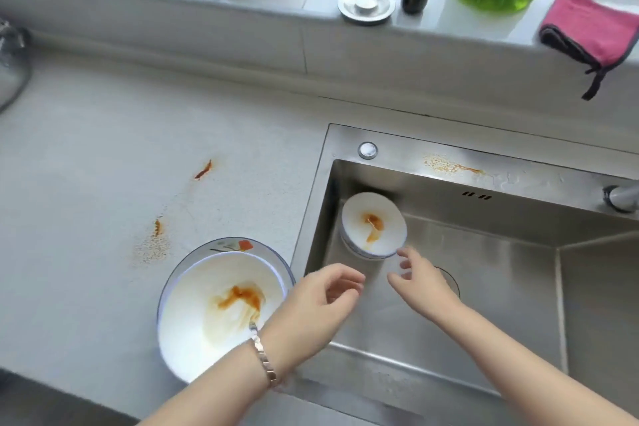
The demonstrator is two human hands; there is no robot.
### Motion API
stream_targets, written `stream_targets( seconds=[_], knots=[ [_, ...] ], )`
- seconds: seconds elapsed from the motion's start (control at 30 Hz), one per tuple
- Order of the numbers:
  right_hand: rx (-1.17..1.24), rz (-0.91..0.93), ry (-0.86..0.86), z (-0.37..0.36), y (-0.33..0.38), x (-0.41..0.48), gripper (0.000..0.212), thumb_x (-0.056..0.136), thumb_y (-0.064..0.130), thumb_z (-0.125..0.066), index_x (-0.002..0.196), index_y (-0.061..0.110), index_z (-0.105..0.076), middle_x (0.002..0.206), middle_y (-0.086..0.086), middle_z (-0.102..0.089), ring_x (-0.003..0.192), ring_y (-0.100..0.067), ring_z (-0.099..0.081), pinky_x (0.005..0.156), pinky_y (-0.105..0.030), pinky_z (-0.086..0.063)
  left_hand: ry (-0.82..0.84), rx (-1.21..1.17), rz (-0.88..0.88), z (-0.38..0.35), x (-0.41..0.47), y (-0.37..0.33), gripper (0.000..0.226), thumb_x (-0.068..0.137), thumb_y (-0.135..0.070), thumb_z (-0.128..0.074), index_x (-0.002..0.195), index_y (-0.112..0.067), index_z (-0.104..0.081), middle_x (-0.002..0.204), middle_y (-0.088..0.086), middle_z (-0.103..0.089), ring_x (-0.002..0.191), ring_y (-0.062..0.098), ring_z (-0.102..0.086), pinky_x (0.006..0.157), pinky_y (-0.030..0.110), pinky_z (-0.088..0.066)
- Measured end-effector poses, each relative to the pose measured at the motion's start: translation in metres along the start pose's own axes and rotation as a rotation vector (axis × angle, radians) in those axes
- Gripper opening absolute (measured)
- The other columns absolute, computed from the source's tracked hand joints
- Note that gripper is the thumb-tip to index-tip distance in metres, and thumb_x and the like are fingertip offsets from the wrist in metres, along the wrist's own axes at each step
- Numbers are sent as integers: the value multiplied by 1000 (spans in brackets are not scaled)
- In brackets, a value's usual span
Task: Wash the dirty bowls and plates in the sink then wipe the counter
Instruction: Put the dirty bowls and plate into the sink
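Over the sink [484,287], left hand [311,301] and right hand [422,284] hover loosely curled, empty; blurred right fingertips perhaps touch the stained plate [373,225] in its back-left corner; left wrist hides part of the bowl [207,315] on the counter [86,166]

Brushed steel sink [449,180], glossy bowl [193,339]

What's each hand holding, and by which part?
Nothing: left hand and right hand hover empty over the sink; right fingers are near the plate rim, not gripping it.
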State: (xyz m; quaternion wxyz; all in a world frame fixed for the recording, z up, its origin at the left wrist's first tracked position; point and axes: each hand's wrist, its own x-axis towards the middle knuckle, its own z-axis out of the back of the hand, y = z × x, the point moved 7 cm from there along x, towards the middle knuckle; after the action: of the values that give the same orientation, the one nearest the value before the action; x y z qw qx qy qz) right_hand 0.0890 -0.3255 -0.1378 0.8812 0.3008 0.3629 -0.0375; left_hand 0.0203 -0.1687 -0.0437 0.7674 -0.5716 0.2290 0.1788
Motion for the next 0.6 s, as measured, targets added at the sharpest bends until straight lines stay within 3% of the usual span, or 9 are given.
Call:
stream_targets(
  seconds=[0.07, 0.13, 0.23, 0.3, 0.4, 0.5, 0.6],
  knots=[
    [-27, 67, 81, -9, 28, -33, 39, 89, 26, -53, 127, 21, -49, 103, 5, -60, 94, -13, -58, 79, -23, -41, -126, 89, -100, 52, -32, -4, 28, 90, -10, -54, 93, -37, -61, 100, -15, -67, 95, -7, -58, 86, 9, -43],
    [-6, 114, 139, -22, 53, -60, 32, 91, 29, -52, 122, 22, -53, 90, 8, -61, 88, -13, -62, 71, -20, -42, -319, 194, -173, 101, -56, 2, 31, 89, -9, -54, 97, -39, -57, 109, -19, -60, 102, -12, -51, 91, 9, -38],
    [51, 177, 189, -51, 90, -82, 33, 92, 31, -51, 124, 22, -52, 79, 8, -61, 79, -13, -66, 65, -19, -44, -552, 301, -36, 156, -82, 41, 37, 91, -15, -51, 126, -25, -49, 129, -5, -47, 123, 4, -39, 106, 23, -29],
    [92, 203, 242, -73, 108, -90, 38, 91, 35, -52, 127, 25, -48, 77, 7, -61, 72, -12, -64, 69, -24, -49, -472, 207, 197, 170, -90, 78, 46, 93, -23, -50, 137, -24, -38, 126, 1, -49, 117, 14, -48, 98, 28, -37],
    [167, 174, 326, -97, 118, -95, 45, 88, 35, -54, 130, 36, -38, 77, 5, -64, 74, -16, -66, 77, -30, -55, -262, -237, 361, 158, -95, 105, 35, 94, -28, -53, 127, -35, -42, 108, 3, -60, 85, 16, -64, 84, 34, -52],
    [368, 97, 406, -104, 113, -99, 60, 87, 23, -58, 137, 41, -31, 85, -3, -67, 78, -18, -66, 78, -31, -57, -187, -378, 385, 147, -96, 113, 33, 94, -15, -51, 121, -34, -46, 91, 7, -62, 71, 23, -65, 71, 35, -58],
    [516, 91, 423, -104, 111, -104, 66, 84, 15, -58, 138, 43, -31, 91, -9, -68, 76, -15, -66, 78, -30, -57, -207, -450, 353, 144, -96, 114, 37, 93, -9, -52, 121, -32, -47, 93, 13, -65, 75, 30, -63, 66, 36, -60]
  ],
)
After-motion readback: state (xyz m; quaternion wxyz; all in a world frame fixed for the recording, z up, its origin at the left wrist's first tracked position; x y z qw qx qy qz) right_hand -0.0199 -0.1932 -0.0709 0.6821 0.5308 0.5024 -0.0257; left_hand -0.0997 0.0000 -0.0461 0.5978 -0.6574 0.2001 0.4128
